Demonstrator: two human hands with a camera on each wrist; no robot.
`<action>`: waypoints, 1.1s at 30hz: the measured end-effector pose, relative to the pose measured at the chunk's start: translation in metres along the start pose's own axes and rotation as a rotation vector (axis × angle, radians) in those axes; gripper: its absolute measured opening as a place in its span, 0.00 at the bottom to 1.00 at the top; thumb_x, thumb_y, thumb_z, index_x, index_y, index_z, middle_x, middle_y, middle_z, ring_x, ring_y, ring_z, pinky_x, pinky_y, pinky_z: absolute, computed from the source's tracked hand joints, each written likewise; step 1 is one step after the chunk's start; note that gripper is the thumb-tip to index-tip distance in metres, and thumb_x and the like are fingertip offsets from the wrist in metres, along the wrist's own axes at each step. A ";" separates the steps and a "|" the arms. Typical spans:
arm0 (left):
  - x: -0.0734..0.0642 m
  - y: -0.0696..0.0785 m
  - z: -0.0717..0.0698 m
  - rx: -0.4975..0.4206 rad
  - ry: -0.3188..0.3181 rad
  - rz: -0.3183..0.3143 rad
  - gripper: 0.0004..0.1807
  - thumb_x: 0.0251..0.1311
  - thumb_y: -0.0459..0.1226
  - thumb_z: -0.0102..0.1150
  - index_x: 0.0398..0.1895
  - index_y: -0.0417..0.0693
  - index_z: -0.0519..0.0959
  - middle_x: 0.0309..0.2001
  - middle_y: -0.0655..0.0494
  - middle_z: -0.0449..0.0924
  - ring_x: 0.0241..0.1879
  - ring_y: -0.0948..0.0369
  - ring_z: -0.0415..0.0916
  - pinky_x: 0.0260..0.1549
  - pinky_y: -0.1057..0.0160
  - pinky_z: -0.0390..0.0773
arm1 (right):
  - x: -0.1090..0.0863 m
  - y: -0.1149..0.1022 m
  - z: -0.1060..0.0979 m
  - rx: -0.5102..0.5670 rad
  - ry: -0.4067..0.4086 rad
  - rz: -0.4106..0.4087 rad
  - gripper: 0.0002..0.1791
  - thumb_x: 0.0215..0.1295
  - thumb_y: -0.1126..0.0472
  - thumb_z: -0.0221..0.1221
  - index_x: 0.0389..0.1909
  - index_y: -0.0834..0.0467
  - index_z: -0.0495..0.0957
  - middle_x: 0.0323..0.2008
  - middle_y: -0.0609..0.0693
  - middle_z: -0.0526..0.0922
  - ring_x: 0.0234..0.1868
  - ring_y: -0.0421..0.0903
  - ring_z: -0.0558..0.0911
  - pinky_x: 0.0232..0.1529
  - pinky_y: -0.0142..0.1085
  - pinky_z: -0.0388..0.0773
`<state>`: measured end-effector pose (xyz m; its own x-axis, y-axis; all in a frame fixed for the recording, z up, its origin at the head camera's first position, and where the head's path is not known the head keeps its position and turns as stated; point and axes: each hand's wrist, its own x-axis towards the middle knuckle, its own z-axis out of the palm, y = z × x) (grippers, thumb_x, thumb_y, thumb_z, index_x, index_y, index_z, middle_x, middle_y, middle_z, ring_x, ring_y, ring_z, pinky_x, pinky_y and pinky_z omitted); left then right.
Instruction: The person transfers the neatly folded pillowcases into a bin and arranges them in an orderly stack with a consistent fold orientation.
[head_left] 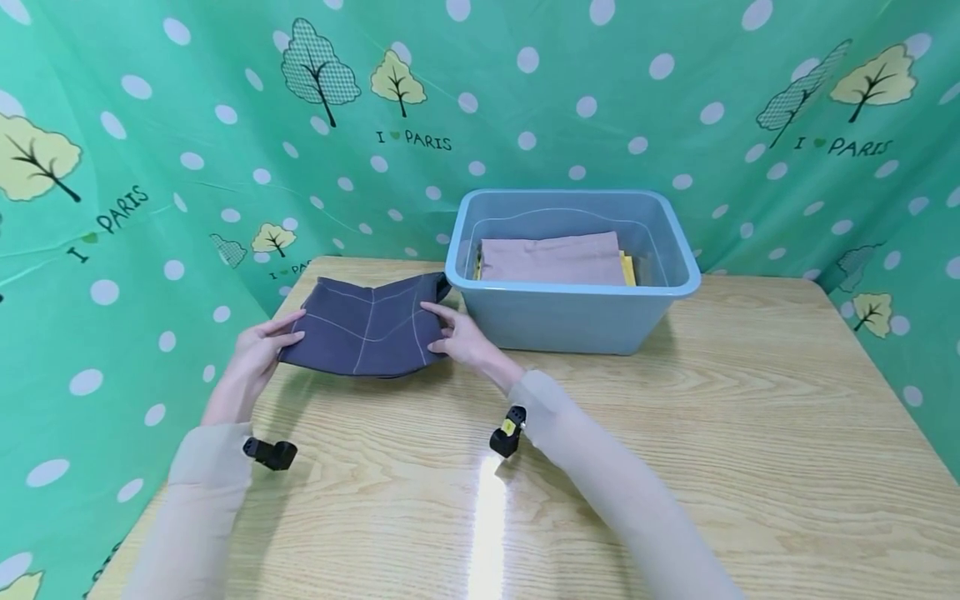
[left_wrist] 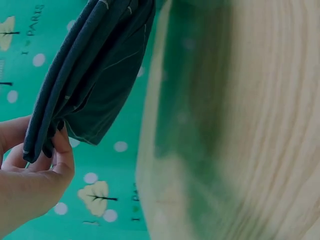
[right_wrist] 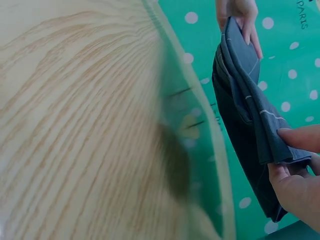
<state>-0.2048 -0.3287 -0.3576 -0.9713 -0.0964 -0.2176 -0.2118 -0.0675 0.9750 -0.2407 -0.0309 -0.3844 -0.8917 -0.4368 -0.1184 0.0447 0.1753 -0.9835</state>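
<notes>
A folded dark navy cloth [head_left: 367, 329] with thin white lines hangs between both hands, a little above the table's left back part. My left hand [head_left: 258, 354] pinches its left edge, thumb on one face and fingers on the other. On the opposite side my right hand [head_left: 468, 337] pinches the right edge close to the blue bin. Several stacked layers of the cloth [left_wrist: 95, 75] show in the left wrist view. From the right wrist, the cloth [right_wrist: 245, 95] is seen edge-on, with a lower layer drooping beneath the right fingers.
A blue plastic bin [head_left: 555, 321] stands at the back of the wooden table [head_left: 750, 433]. Inside it lie a folded pale mauve cloth [head_left: 551, 260] and something yellow [head_left: 628, 271]. A green dotted curtain [head_left: 570, 150] hangs behind the table and along its sides.
</notes>
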 end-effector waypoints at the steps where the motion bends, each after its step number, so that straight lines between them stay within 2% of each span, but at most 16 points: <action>1: -0.002 0.002 0.000 -0.012 -0.003 0.007 0.27 0.54 0.29 0.56 0.59 0.51 0.65 0.68 0.50 0.40 0.66 0.61 0.40 0.42 0.80 0.68 | -0.001 -0.002 0.000 0.000 -0.007 -0.005 0.39 0.54 0.79 0.52 0.63 0.44 0.60 0.66 0.53 0.52 0.53 0.50 0.71 0.33 0.32 0.73; 4: -0.008 0.007 -0.002 -0.031 -0.013 0.038 0.27 0.54 0.30 0.57 0.59 0.51 0.67 0.68 0.49 0.40 0.66 0.61 0.40 0.42 0.80 0.68 | -0.004 -0.007 0.000 0.001 -0.027 -0.033 0.39 0.54 0.79 0.52 0.63 0.44 0.60 0.66 0.51 0.53 0.56 0.50 0.69 0.34 0.32 0.74; 5: -0.006 0.006 -0.006 -0.030 -0.012 0.046 0.28 0.53 0.30 0.57 0.59 0.51 0.67 0.68 0.48 0.42 0.66 0.61 0.42 0.43 0.78 0.68 | -0.005 -0.009 0.000 0.003 -0.034 -0.045 0.39 0.54 0.79 0.52 0.63 0.45 0.60 0.66 0.50 0.53 0.57 0.50 0.68 0.35 0.32 0.74; 7: 0.016 -0.012 -0.028 -0.042 -0.017 0.083 0.28 0.51 0.31 0.59 0.58 0.51 0.68 0.67 0.51 0.50 0.64 0.63 0.51 0.43 0.76 0.70 | -0.007 -0.014 -0.001 0.020 -0.054 -0.069 0.39 0.54 0.79 0.52 0.64 0.46 0.59 0.66 0.49 0.53 0.58 0.51 0.67 0.38 0.32 0.75; 12: 0.089 -0.068 -0.096 -0.108 0.002 0.208 0.29 0.47 0.30 0.63 0.57 0.48 0.70 0.60 0.57 0.65 0.57 0.65 0.65 0.44 0.69 0.71 | -0.014 -0.026 -0.002 0.095 -0.105 -0.103 0.39 0.54 0.81 0.50 0.64 0.48 0.58 0.65 0.50 0.56 0.58 0.51 0.68 0.43 0.35 0.74; 15: 0.096 -0.071 -0.105 -0.112 -0.001 0.258 0.30 0.47 0.29 0.63 0.57 0.47 0.70 0.60 0.54 0.66 0.57 0.61 0.65 0.44 0.68 0.72 | -0.016 -0.032 -0.003 0.128 -0.128 -0.120 0.40 0.53 0.82 0.49 0.64 0.48 0.58 0.61 0.55 0.61 0.54 0.51 0.71 0.43 0.35 0.75; 18: 0.077 -0.054 -0.094 -0.116 -0.015 0.264 0.28 0.48 0.28 0.62 0.56 0.47 0.70 0.57 0.55 0.70 0.53 0.59 0.69 0.42 0.67 0.74 | -0.018 -0.038 -0.006 0.125 -0.139 -0.152 0.40 0.53 0.83 0.49 0.64 0.49 0.57 0.57 0.58 0.66 0.51 0.52 0.74 0.42 0.35 0.75; 20: 0.050 -0.030 -0.073 -0.109 -0.031 0.268 0.28 0.49 0.28 0.61 0.56 0.46 0.70 0.54 0.56 0.72 0.50 0.60 0.72 0.42 0.67 0.74 | -0.020 -0.043 -0.008 0.107 -0.136 -0.176 0.39 0.53 0.83 0.49 0.64 0.50 0.57 0.56 0.59 0.68 0.49 0.53 0.75 0.42 0.35 0.75; 24: -0.011 0.020 -0.020 -0.180 -0.063 0.273 0.25 0.48 0.25 0.60 0.53 0.44 0.73 0.46 0.59 0.78 0.44 0.64 0.76 0.40 0.69 0.74 | -0.026 -0.052 -0.012 0.096 -0.138 -0.211 0.39 0.54 0.82 0.49 0.65 0.50 0.57 0.57 0.58 0.66 0.49 0.52 0.75 0.42 0.34 0.75; 26: -0.032 0.037 -0.001 -0.191 -0.061 0.279 0.23 0.48 0.25 0.60 0.51 0.45 0.75 0.42 0.61 0.79 0.42 0.66 0.76 0.39 0.71 0.74 | -0.028 -0.056 -0.015 0.100 -0.142 -0.228 0.39 0.54 0.82 0.49 0.65 0.51 0.56 0.59 0.57 0.64 0.49 0.53 0.74 0.43 0.35 0.75; 29: -0.045 0.051 0.012 -0.204 -0.052 0.273 0.22 0.50 0.24 0.57 0.51 0.46 0.75 0.40 0.62 0.79 0.41 0.67 0.76 0.39 0.72 0.74 | -0.031 -0.061 -0.019 0.077 -0.135 -0.257 0.38 0.55 0.80 0.50 0.65 0.50 0.57 0.63 0.51 0.59 0.50 0.52 0.74 0.43 0.34 0.74; 33: -0.045 0.057 0.018 -0.212 -0.050 0.283 0.23 0.50 0.24 0.57 0.52 0.45 0.74 0.41 0.61 0.79 0.42 0.66 0.76 0.40 0.72 0.74 | -0.034 -0.067 -0.027 0.059 -0.118 -0.280 0.37 0.55 0.79 0.51 0.64 0.48 0.58 0.64 0.45 0.56 0.49 0.49 0.74 0.42 0.34 0.74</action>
<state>-0.1753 -0.3099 -0.2915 -0.9935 -0.0924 0.0672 0.0885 -0.2499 0.9642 -0.2251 -0.0038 -0.3106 -0.8149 -0.5607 0.1466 -0.1661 -0.0164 -0.9860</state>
